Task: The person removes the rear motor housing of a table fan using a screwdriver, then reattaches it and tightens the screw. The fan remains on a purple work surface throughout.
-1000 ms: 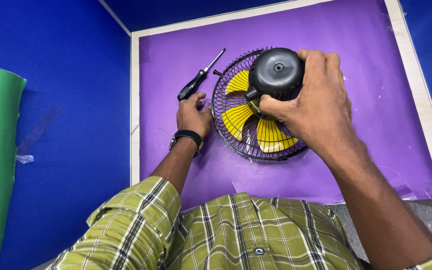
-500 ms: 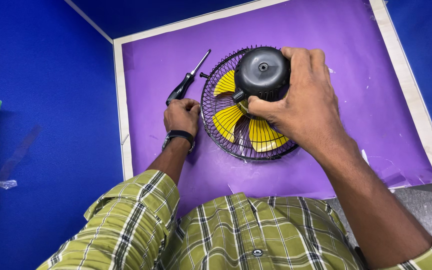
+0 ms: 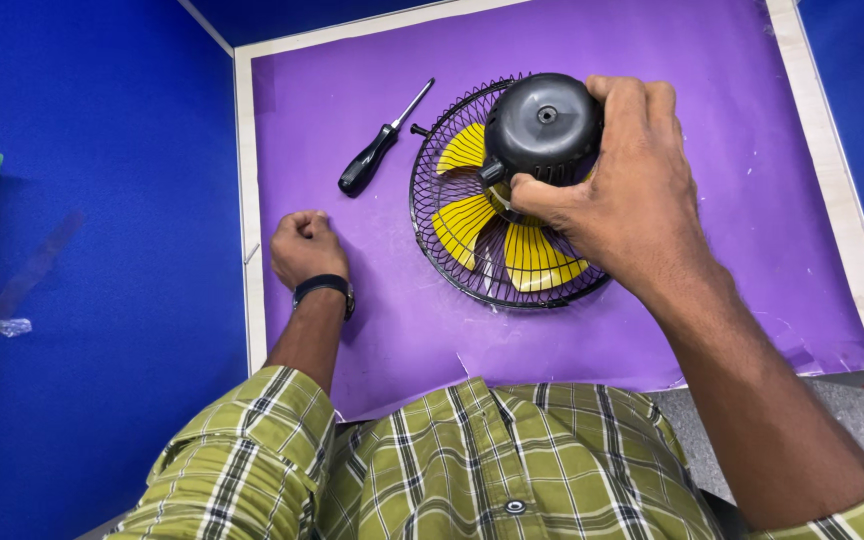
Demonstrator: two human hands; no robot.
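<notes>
Head view. The right hand (image 3: 642, 190) grips the black motor housing (image 3: 544, 125) of a small fan, fingers curled over the far side of the dome and the thumb pressed against its near left edge. Under and around the grip lies the black wire guard (image 3: 430, 190), resting flat on the purple sheet (image 3: 372, 90); 3 yellow blades (image 3: 537, 255) show through the wires, just left of and below the thumb. A short black stub (image 3: 419, 130) projects from the guard's rim, left of the housing. Further left of the grip, apart from the guard, a screwdriver (image 3: 377, 155) with a black handle lies on the sheet, its shaft pointing up and right toward the stub. The left hand (image 3: 304, 245) rests on the sheet well left of the grip, below the screwdriver's handle, closed into a loose fist holding nothing visible; a black wristband (image 3: 322, 287) circles its wrist.
</notes>
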